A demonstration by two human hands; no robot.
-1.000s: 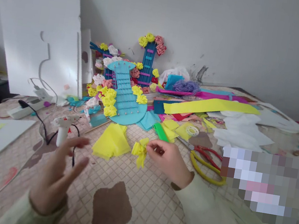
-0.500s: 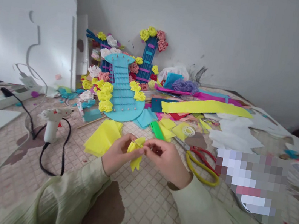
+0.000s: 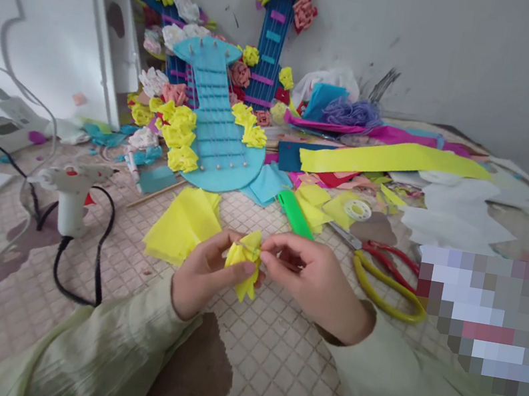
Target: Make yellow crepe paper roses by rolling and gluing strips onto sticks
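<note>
My left hand (image 3: 206,269) pinches a gathered piece of yellow crepe paper (image 3: 246,285) between thumb and fingers. The paper is pleated, with its ends fanning out above and below the grip. A thin, pale strand (image 3: 248,247) crosses its upper part. At the paper's right edge, my right hand (image 3: 305,272) is closed in a pinch by the strand's end; what lies between its fingertips is too small to make out. Left of and behind my left hand lie flat yellow crepe paper sheets (image 3: 183,225). A green-handled cutter (image 3: 295,213) lies just behind my right hand.
A white glue gun (image 3: 72,196) with a black cord stands at left. Scissors (image 3: 389,286) with red and yellow handles lie at right. Behind are a light-blue guitar-shaped board (image 3: 211,155) with yellow paper flowers, a long yellow strip (image 3: 397,163) and purple yarn (image 3: 352,116).
The view has shifted down and closer, so the background items appear higher and larger. Both hands stay at the yellow crepe paper, which has turned slightly in their fingers.
</note>
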